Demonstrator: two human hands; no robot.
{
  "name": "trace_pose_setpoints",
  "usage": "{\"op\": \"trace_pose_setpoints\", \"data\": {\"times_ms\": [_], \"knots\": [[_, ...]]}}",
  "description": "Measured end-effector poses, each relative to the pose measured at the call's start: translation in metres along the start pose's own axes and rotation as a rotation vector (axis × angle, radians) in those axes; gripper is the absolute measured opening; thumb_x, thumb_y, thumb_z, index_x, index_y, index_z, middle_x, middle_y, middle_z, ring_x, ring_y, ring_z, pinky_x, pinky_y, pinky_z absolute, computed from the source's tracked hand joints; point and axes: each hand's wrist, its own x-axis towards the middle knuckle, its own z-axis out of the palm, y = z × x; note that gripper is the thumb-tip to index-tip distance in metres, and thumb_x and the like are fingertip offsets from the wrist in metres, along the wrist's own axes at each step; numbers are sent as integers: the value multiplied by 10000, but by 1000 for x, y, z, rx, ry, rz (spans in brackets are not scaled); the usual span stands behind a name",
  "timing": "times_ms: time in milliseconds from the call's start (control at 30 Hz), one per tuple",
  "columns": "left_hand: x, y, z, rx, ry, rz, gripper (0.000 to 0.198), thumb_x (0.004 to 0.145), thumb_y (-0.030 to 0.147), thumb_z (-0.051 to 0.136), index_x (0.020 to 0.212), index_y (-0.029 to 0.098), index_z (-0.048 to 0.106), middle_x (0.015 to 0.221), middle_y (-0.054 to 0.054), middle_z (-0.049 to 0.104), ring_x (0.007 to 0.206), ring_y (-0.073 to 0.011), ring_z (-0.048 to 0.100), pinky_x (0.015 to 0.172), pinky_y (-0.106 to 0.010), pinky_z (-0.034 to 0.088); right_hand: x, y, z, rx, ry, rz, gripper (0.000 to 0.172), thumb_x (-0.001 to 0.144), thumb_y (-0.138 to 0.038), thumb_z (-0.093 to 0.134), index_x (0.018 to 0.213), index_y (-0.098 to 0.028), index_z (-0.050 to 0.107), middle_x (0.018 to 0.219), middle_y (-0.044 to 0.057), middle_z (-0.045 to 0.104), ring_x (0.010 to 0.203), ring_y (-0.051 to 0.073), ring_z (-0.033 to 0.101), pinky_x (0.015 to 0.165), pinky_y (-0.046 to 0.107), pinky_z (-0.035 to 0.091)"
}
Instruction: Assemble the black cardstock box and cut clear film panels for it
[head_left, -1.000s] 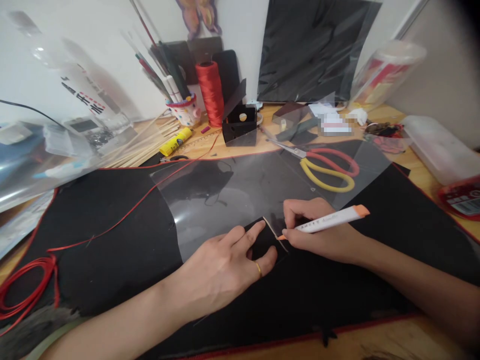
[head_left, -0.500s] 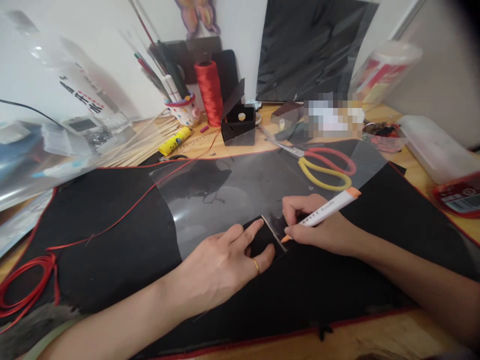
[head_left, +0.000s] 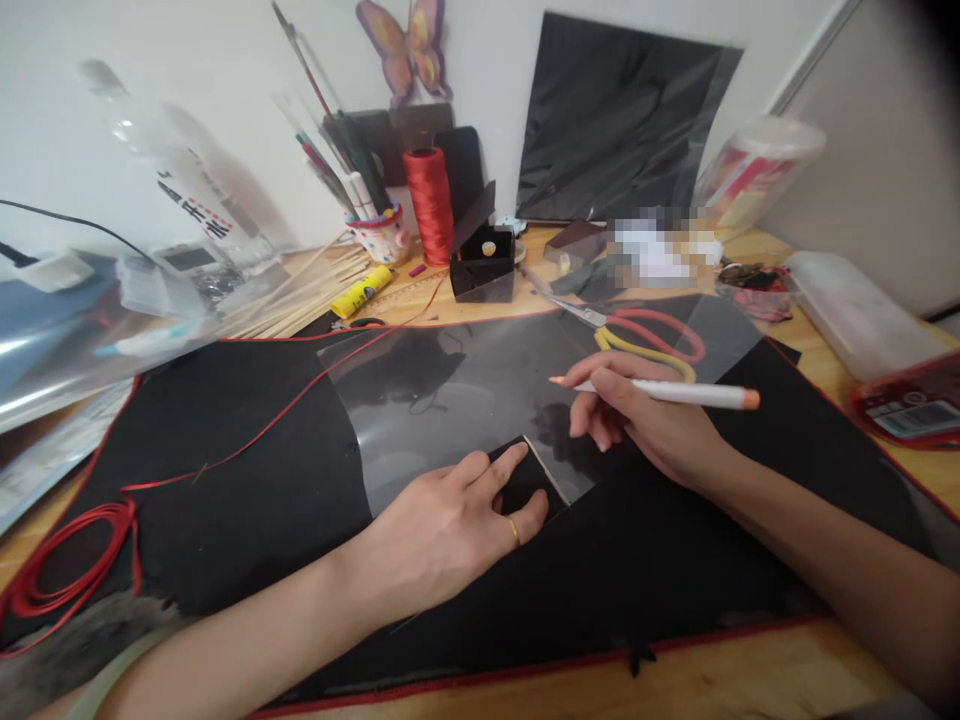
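Note:
My left hand rests palm down with its fingers spread, pressing a small black card onto a clear plastic sheet. A pale strip runs along the card's right edge. Between the thumb and fingers of my right hand is a white marker with an orange end. Its orange tip points left, raised above the sheet and apart from the card. Just behind that hand lie scissors with red and yellow handles, partly covered by my fingers. Beneath everything spreads a black mat with red edging.
Red cord lies coiled at the left. Along the back stand a red thread spool, a black box, a decorated pen cup and a tilted bottle. A yellow glue stick lies near wooden sticks. A translucent case is at the right.
My right hand has lifted the marker away from the card's right edge, up and back, and the marker has swung nearly level. My left hand stays on the card. The view has shifted slightly.

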Motion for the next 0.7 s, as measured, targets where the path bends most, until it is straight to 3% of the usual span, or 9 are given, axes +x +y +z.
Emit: {"op": "trace_pose_setpoints", "data": {"times_ms": [100,267,367,533,700], "knots": [[1,1,0,8,13,-2,388,869,123,347,1245,215,372,1281,-208,439,752,-160,507,591,-245,466,-3,-7,1,-219,-4,-26,219,856,-384,465,886,-190,562,666,10,678,439,82,543,427,204,379],[0,2,1,34,59,-20,372,868,127,352,1227,224,380,1240,-178,476,721,-155,503,555,-237,457,-13,-15,9,-669,-135,-140,133,876,-288,423,853,-208,527,689,-8,695,393,69,521,485,204,415],[-2,3,2,42,83,-34,356,874,135,344,1213,231,394,1209,-159,498,695,-148,490,536,-233,445,-12,-9,14,-925,-152,-270,142,872,-289,432,820,-215,541,599,-22,653,464,97,565,477,194,380],[-3,3,1,32,110,-40,333,884,145,330,1197,227,409,1204,-155,504,704,-150,491,519,-230,431,-6,1,15,-1211,-158,-423,204,877,-320,423,826,-195,575,492,-21,594,371,108,513,418,214,272],[-4,6,-1,57,125,-60,332,884,139,333,1194,215,424,1116,-143,565,707,-154,515,498,-218,431,-7,-8,17,-1447,-278,-500,234,885,-292,393,802,-185,584,442,2,591,362,137,538,421,249,172]]}}
